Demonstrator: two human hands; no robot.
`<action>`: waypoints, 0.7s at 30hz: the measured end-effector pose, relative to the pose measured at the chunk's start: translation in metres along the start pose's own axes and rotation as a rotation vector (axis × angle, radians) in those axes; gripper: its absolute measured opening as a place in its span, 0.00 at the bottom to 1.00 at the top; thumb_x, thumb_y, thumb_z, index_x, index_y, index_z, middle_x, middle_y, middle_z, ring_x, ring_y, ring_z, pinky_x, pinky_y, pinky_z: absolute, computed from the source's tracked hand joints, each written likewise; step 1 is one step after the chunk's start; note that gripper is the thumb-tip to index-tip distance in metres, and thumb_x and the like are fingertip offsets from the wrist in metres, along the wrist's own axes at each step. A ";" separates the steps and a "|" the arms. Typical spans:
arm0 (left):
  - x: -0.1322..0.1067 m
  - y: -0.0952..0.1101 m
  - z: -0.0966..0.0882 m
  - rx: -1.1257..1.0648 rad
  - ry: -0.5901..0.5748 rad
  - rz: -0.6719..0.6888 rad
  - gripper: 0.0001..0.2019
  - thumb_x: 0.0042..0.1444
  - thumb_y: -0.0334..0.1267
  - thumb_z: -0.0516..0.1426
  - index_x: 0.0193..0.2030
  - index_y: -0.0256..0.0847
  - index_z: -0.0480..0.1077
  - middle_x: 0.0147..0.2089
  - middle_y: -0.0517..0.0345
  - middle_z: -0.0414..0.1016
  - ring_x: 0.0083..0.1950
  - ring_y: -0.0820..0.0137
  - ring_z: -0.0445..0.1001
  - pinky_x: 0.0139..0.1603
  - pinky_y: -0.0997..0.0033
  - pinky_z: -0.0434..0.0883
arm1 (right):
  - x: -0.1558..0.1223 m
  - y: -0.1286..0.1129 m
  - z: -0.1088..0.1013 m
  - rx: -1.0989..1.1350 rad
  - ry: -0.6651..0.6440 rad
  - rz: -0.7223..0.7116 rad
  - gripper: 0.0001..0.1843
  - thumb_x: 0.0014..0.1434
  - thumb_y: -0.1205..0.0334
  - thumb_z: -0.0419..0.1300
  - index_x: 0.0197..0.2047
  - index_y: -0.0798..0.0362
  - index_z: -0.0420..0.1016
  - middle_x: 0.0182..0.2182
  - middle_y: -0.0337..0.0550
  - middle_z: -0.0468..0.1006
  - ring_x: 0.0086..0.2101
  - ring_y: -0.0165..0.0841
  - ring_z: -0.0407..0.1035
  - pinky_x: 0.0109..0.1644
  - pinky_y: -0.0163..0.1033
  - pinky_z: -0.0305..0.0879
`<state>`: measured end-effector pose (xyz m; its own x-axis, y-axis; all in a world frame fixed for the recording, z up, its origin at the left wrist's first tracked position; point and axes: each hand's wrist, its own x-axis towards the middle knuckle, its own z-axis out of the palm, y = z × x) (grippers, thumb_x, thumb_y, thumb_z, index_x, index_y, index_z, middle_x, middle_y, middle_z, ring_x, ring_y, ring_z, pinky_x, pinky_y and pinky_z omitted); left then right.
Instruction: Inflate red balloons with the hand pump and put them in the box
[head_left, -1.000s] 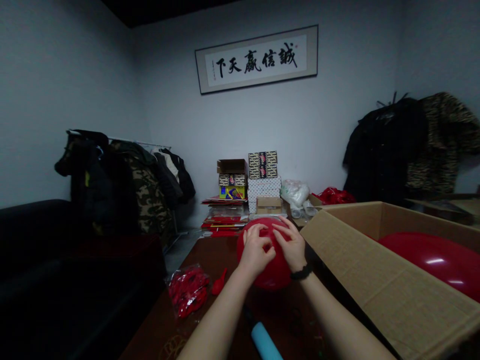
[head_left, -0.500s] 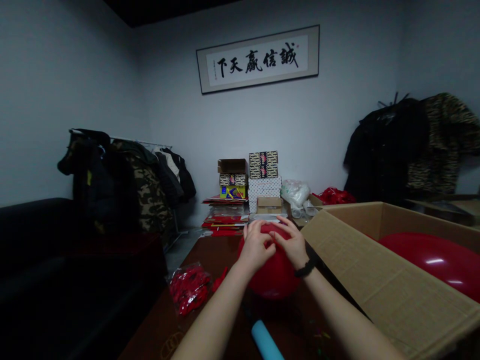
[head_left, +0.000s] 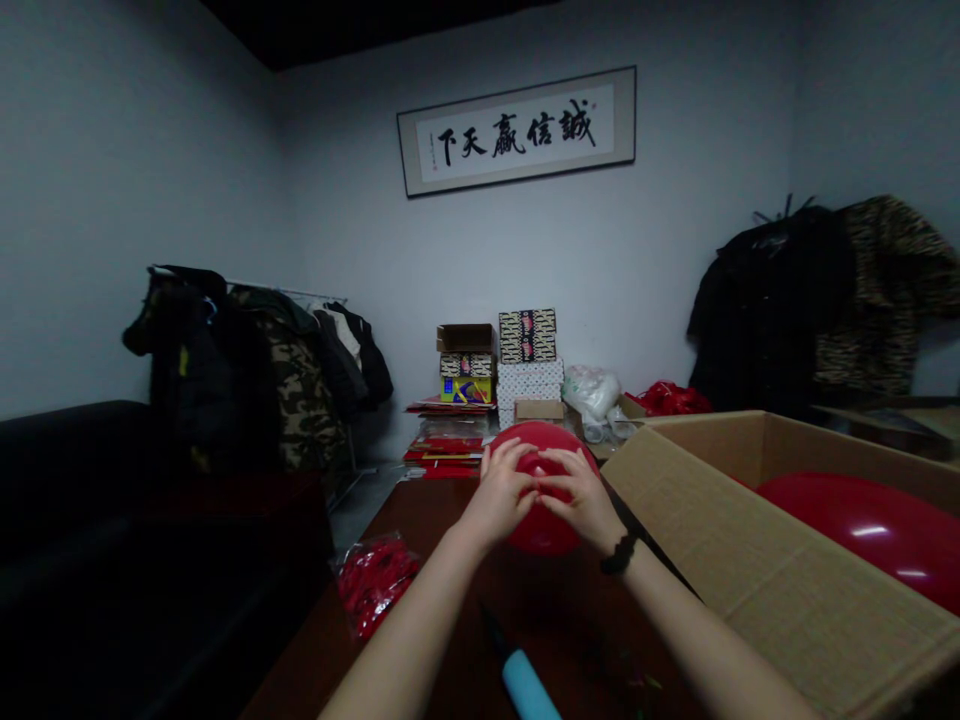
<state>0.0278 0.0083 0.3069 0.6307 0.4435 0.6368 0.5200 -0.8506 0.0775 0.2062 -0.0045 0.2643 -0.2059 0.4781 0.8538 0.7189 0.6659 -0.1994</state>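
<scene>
An inflated red balloon is over the table, straight ahead. My left hand and my right hand meet at its near side, fingers curved and thumbs nearly touching. Both grip the balloon; whether its neck is pinched between the fingertips is too small to make out. A black band circles my right wrist. Below the hands lies a light blue hand pump with a dark nozzle. Left of my left forearm rests a clear bag of red balloons.
An open cardboard box on the right holds another inflated red balloon. Behind the table stand stacked boxes and red packets. A black sofa is at left, near a rack of coats.
The balloon has risen and tipped slightly in my hands, more of its top now showing above the fingers. My fingers have come together on its near side. The view has tilted up slightly.
</scene>
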 end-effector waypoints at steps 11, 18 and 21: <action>-0.001 0.014 -0.009 0.155 0.107 0.018 0.05 0.50 0.31 0.57 0.31 0.44 0.73 0.56 0.53 0.67 0.63 0.58 0.54 0.64 0.40 0.34 | 0.005 -0.015 0.004 -0.157 0.040 -0.049 0.03 0.53 0.63 0.58 0.31 0.46 0.73 0.43 0.40 0.73 0.51 0.39 0.61 0.61 0.66 0.37; -0.017 0.021 -0.005 0.127 0.298 -0.164 0.07 0.51 0.32 0.56 0.37 0.45 0.71 0.54 0.52 0.67 0.60 0.60 0.58 0.65 0.43 0.38 | 0.010 -0.019 0.008 -0.207 0.070 -0.053 0.03 0.53 0.64 0.56 0.30 0.47 0.71 0.42 0.42 0.73 0.50 0.38 0.62 0.61 0.64 0.40; -0.021 0.018 -0.003 0.136 0.283 -0.168 0.04 0.50 0.33 0.57 0.33 0.46 0.72 0.54 0.54 0.68 0.60 0.59 0.57 0.64 0.41 0.38 | 0.012 -0.020 0.011 -0.225 0.079 -0.062 0.03 0.53 0.65 0.56 0.29 0.48 0.70 0.43 0.42 0.73 0.50 0.38 0.61 0.62 0.63 0.40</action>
<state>0.0224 -0.0170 0.2972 0.3547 0.4620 0.8128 0.6870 -0.7185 0.1086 0.1818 -0.0054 0.2734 -0.2082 0.3882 0.8978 0.8383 0.5437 -0.0407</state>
